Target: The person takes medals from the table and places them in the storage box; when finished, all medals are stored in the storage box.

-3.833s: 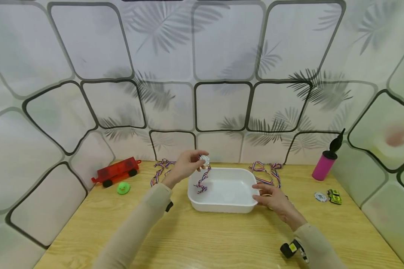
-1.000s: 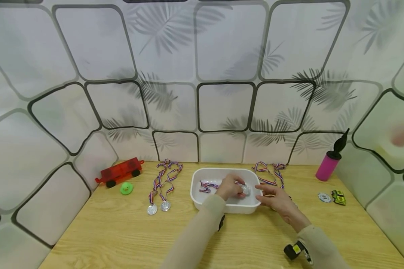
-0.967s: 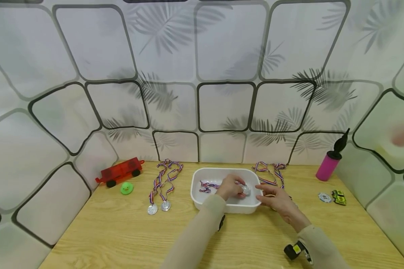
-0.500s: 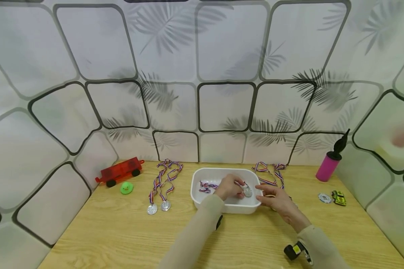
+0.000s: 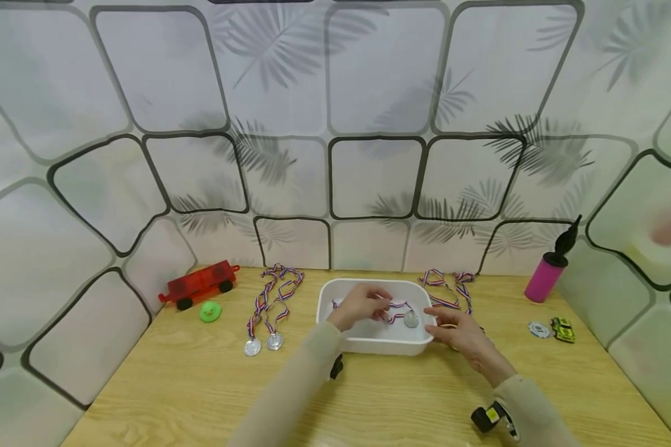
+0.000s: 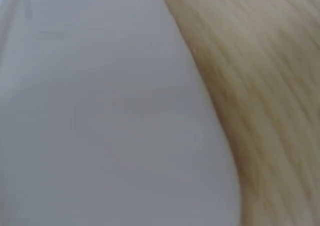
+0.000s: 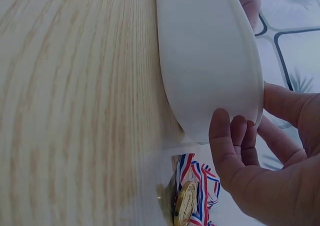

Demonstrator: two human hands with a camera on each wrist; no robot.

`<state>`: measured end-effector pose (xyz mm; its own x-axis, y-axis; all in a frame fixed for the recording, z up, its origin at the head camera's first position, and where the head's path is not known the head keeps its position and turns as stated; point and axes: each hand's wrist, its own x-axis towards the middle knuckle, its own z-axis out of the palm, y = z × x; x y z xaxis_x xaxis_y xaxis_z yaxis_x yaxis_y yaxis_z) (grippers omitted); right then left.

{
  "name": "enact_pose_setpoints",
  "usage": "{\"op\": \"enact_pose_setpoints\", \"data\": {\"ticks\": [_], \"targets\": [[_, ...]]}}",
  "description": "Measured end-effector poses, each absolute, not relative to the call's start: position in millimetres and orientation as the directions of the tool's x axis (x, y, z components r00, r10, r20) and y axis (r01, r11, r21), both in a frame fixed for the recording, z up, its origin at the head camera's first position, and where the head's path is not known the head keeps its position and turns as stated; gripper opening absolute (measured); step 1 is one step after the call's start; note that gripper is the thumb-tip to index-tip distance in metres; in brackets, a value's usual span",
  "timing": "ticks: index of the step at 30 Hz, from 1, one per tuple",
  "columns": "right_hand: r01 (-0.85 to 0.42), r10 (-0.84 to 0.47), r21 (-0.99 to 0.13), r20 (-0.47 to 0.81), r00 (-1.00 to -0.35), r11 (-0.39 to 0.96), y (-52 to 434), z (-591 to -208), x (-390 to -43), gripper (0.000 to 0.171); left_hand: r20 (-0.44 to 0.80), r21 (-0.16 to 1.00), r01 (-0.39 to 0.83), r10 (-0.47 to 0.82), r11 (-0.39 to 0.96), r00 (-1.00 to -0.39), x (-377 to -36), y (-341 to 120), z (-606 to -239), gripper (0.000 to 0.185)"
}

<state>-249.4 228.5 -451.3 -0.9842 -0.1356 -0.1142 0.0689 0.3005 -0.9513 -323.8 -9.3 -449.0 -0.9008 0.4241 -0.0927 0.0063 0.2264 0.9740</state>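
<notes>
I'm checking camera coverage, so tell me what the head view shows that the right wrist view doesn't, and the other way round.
Only the head view shows the left hand over the white tray, pinching the ribbon of the silver medal lying in it, plus two silver medals on the table, the red toy wagon and the pink pump.

Only the right wrist view shows a gold medal on striped ribbon lying beside the tray under the right hand.

Both show the right hand touching the tray's end, and the wooden table.
</notes>
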Motion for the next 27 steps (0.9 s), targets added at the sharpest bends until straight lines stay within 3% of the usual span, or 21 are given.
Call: {"op": "enact_pose_setpoints", "data": {"ticks": [11,27], "targets": [[0.054,-0.143,-0.954,-0.100,-0.985,0.295,230,-451,-248,0.055,-0.070,0.975,0.033,0.445,0.219,-0.893,-320,-51,-434,0.035],[0.081,-0.105,-0.943,-0.121,-0.987,0.324,228,-450,-248,0.053,-0.045,0.962,0.070,0.403,0.266,-0.914,-307,-122,-428,0.026]]}}
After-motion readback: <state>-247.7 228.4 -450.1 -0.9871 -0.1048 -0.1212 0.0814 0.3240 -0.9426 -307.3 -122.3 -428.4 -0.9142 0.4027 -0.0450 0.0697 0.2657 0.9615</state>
